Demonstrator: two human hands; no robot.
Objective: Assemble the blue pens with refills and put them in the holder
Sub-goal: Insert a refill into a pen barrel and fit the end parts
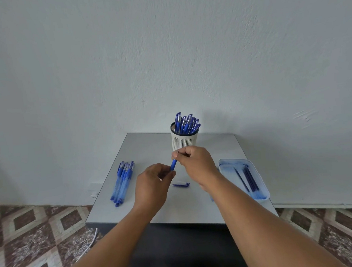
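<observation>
A: What is sitting in the containers?

B: The white slatted holder [184, 140] just beyond the right hand [195, 163] is bristling with capped blue pens [185, 122]; the tray [261, 190] to that hand's right is holding dark refills [249, 179].

A: And the hands?

B: Both are pinching one blue pen barrel [173, 165], left hand [152, 186] closing on its lower end (no lettering is showing legibly). A cap [181, 185] is lying between the wrists on the grey table [170, 208], loose pens [122, 182] left of the left hand, white wall [165, 50] behind.
</observation>
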